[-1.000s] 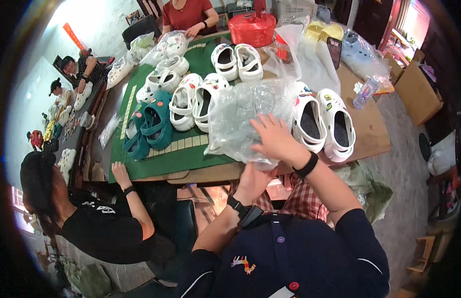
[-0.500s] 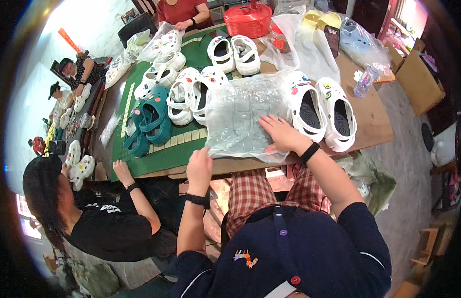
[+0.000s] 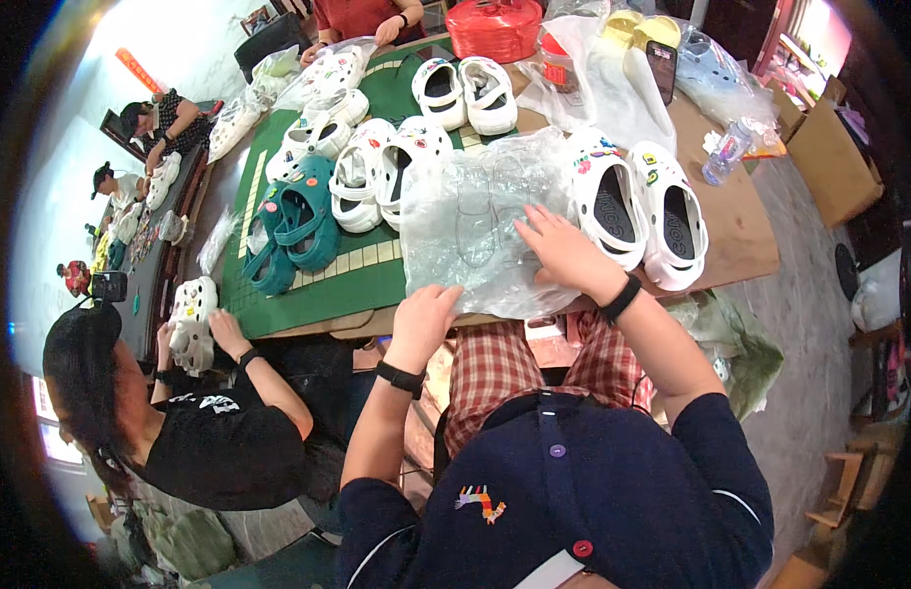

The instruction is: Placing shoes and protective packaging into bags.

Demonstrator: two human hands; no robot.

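Note:
A clear plastic bag (image 3: 455, 240) lies flat on the table before me, wrinkled and see-through. My left hand (image 3: 424, 322) is at its near left edge, fingers drawn together on the plastic. My right hand (image 3: 568, 257) rests on the right part of the bag with fingers spread. Just right of the bag stand two white clogs with colourful charms, a left one (image 3: 591, 167) and a right one (image 3: 651, 177). White clogs (image 3: 414, 147) also stand at the bag's far left.
Teal clogs (image 3: 308, 221) and several more white clogs (image 3: 465, 88) stand on the green mat (image 3: 362, 294). A red plastic-wrapped roll (image 3: 494, 29), a phone (image 3: 660, 69) and a bottle (image 3: 728, 152) are farther back. On my left, a co-worker in black (image 3: 220, 442) handles a white clog.
My left hand has shifted right along the bag's near edge. My right hand stays on the plastic, its fingers slightly raised. The left co-worker now has both hands on a white clog.

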